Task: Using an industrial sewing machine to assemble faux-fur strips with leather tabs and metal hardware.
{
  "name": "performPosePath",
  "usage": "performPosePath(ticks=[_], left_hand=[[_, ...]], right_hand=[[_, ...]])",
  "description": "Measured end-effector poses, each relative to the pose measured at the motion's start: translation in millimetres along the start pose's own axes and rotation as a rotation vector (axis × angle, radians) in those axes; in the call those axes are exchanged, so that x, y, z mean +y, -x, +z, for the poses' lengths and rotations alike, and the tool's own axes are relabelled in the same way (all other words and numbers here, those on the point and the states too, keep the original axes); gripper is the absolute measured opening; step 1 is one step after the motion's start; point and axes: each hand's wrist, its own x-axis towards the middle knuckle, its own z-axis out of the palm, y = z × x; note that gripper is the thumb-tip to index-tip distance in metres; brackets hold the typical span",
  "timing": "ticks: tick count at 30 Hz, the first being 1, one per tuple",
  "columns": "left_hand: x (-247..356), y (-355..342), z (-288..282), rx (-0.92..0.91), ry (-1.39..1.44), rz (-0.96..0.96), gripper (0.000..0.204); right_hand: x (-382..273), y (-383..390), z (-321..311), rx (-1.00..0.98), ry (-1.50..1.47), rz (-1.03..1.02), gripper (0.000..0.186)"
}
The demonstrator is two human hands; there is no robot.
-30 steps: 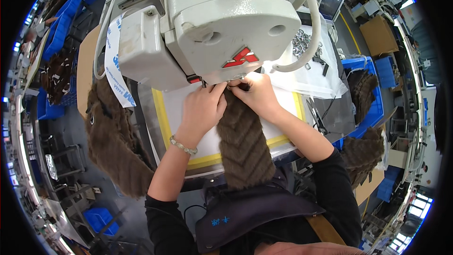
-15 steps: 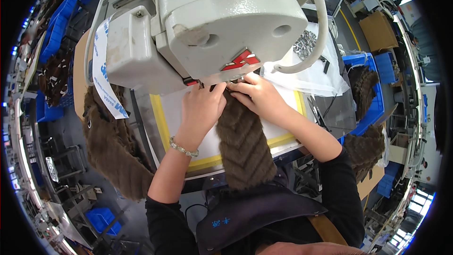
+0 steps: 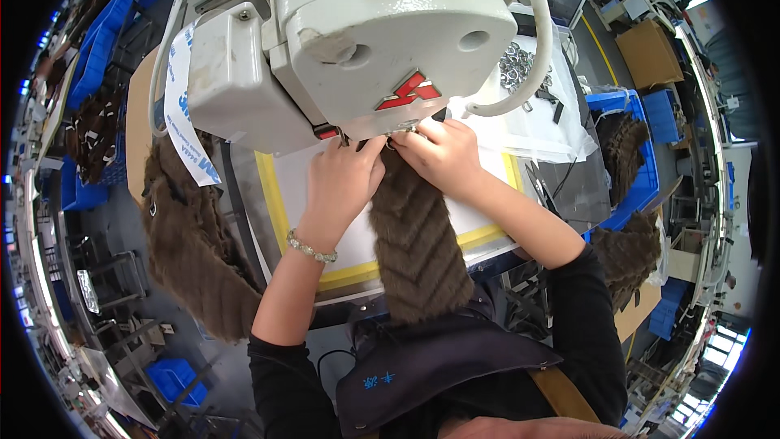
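A strip of brown faux fur (image 3: 416, 244) with a chevron pattern lies on the white, yellow-edged work plate (image 3: 276, 195) under a large off-white sewing machine head (image 3: 366, 32). My left hand (image 3: 341, 183) presses on the strip's left top edge, a beaded bracelet on its wrist. My right hand (image 3: 443, 154) pinches the strip's top end right below the machine's needle area. The fingertips of both hands meet there, and the machine head hides the needle.
A pile of brown fur pieces (image 3: 195, 252) hangs off the table's left side. More fur fills a blue bin (image 3: 630, 154) on the right. A clear bag with metal rings (image 3: 520, 73) lies behind the machine. Blue crates (image 3: 93, 57) stand far left.
The view has shifted slightly, so the machine head sits larger and lower. Both hands stay at the fur strip's top end, with my right hand nudged a little closer under the machine.
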Motion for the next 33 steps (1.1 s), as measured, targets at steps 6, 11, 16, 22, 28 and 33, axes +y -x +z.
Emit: performPosePath(ticks=[6, 11, 16, 22, 28, 33], left_hand=[[3, -1, 0, 0.019, 0.062, -0.033, 0.030], [2, 3, 11, 0.112, 0.082, -0.012, 0.024], [3, 1, 10, 0.141, 0.094, 0.002, 0.024], [5, 2, 7, 0.122, 0.131, 0.009, 0.026], [4, 1, 8, 0.075, 0.116, 0.020, 0.027], [6, 3, 5, -0.003, 0.025, 0.031, 0.031]], right_hand=[[1, 0, 3, -0.046, -0.060, 0.150, 0.021], [-3, -4, 0, -0.088, -0.020, 0.126, 0.019], [-6, -6, -1, -0.092, 0.098, 0.021, 0.010], [-9, -13, -3, -0.171, 0.068, 0.123, 0.017], [-7, -8, 1, -0.138, -0.044, 0.232, 0.024], [-28, 6, -14, -0.282, 0.130, 0.130, 0.041]])
